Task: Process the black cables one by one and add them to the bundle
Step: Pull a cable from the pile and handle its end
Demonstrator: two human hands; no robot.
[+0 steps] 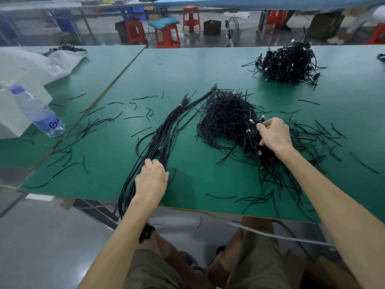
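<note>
Left hand [153, 178]: fingers curled round bundle [166, 130], near worktop [187, 63] front edge.
Right hand [273, 134]: fingers pinching coiled cable [253, 140], mid-worktop, right of bundle.
Lay: bundle overhangs front edge, stretching toward centre.

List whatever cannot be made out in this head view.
Head view:
- Lower end of the long bundle of straight black cables: dangles below the green table edge, partly behind the left forearm.
- Which coiled black cable the right hand pinches: lost in the tangled pile.
- Clear plastic water bottle label: blurred, partly turned away.
</note>
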